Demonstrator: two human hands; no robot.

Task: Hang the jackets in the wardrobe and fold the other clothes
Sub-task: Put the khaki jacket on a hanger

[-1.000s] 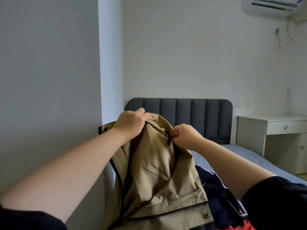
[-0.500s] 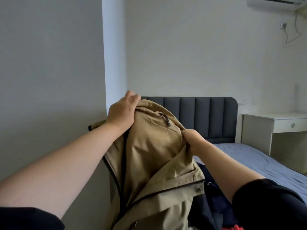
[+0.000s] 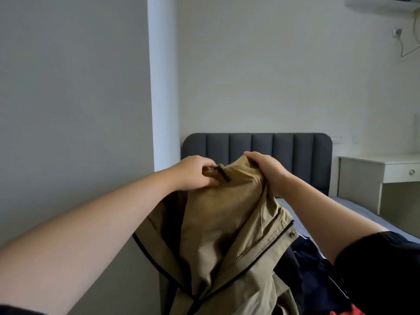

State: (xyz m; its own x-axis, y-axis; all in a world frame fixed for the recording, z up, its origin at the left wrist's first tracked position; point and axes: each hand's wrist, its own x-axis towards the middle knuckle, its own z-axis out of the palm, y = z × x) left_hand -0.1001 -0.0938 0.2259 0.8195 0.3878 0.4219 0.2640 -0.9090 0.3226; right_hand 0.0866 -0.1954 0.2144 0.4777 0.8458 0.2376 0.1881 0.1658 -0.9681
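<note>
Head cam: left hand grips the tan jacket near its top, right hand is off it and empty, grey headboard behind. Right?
No. The right hand is not empty: it grips the top of the tan jacket too, as the head view shows. The left hand does grip it near the top, with the grey headboard behind.

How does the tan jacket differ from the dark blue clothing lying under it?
The tan jacket is held up by the left hand and right hand; the dark blue clothing lies on the bed. The jacket is light khaki, the clothing nearly black. Both are rumpled, neither folded nor hung.
</note>
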